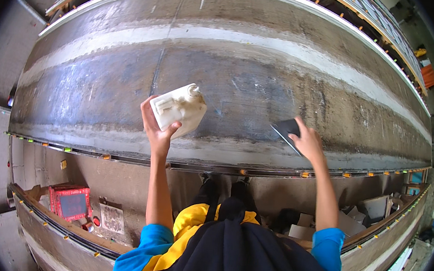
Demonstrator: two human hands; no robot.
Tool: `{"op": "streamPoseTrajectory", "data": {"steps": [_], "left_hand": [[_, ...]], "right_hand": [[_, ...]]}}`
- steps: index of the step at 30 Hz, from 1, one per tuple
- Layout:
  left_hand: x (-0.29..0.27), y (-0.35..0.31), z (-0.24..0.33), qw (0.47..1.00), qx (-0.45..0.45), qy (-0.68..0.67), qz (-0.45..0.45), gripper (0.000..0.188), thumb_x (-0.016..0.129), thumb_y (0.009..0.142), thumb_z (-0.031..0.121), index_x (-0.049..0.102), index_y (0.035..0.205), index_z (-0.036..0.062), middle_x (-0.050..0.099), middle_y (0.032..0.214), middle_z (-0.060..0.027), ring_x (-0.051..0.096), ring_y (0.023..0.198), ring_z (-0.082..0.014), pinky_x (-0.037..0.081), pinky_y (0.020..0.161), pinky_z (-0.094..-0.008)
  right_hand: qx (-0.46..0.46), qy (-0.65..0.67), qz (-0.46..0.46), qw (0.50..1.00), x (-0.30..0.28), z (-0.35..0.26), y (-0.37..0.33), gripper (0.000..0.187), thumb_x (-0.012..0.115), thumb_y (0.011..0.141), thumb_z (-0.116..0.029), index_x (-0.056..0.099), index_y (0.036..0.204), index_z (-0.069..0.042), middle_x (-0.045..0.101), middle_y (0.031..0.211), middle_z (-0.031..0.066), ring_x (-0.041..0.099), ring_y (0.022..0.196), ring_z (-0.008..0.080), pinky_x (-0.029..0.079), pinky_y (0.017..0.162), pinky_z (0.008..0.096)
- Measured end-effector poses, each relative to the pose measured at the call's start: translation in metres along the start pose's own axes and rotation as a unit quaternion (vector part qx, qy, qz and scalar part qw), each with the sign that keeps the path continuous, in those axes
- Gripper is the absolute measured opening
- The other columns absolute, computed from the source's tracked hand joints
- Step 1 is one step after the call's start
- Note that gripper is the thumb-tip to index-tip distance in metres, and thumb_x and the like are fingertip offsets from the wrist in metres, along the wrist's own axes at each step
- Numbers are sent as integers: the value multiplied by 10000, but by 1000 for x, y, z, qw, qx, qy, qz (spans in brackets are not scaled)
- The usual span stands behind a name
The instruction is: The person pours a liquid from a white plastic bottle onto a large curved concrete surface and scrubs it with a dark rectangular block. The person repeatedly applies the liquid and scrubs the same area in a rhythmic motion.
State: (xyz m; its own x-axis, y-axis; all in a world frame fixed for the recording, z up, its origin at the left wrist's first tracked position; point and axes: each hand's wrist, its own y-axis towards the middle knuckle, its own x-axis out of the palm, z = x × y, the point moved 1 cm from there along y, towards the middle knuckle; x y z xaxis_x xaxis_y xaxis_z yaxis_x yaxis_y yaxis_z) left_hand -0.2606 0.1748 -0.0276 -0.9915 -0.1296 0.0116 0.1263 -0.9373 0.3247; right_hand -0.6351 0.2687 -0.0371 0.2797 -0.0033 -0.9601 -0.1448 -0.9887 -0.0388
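Observation:
My left hand (158, 128) grips a white plastic jug (180, 108), fingers along its left side and thumb over the near side. The jug is tilted over the long table (231, 92), its neck toward the far right. Stains mark the jug's walls, and its contents do not show. In my right hand (308, 140) is a black flat rectangular tool (286, 127) with a pale straight edge facing down and left. Its exact kind is unclear. The tool is low over the table's near part; whether it touches the surface I cannot tell.
Small coloured clips (243, 172) line the table's near edge. Below left, a red-framed panel (70, 202) lies by a stained sheet (112, 218). Cardboard pieces (301, 232) sit below right. Another long table (69, 236) runs behind me, and a rack-like table (359, 18) stands beyond.

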Motion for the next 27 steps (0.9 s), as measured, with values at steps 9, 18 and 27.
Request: {"op": "streamPoseTrajectory", "data": {"steps": [9,18,27], "left_hand": [[54,4,18,986,40,126,-101,805,861,533,268,434,1180,50,509,1089,-93,497,1023,-240,411,882,-392],[172,-22,54,857,195,416,-235,762,847,529,213,466,1177,85,535,1092,-74,479,1042,-246,344,932,-413],[321,-46,45,721,327,527,-309,695,796,590,149,464,1200,127,492,1081,-106,450,1012,-261,361,901,-446]], "right_hand": [[-149,22,-13,988,40,-71,22,434,641,773,-123,453,1164,-107,627,724,125,645,721,292,501,630,410],[36,168,14,985,-21,181,-12,726,703,719,-259,370,1328,-49,591,1086,236,585,1008,344,449,862,378],[164,360,214,893,-81,289,-36,668,723,732,-209,399,1259,45,627,1013,168,619,900,220,460,807,309]]}}
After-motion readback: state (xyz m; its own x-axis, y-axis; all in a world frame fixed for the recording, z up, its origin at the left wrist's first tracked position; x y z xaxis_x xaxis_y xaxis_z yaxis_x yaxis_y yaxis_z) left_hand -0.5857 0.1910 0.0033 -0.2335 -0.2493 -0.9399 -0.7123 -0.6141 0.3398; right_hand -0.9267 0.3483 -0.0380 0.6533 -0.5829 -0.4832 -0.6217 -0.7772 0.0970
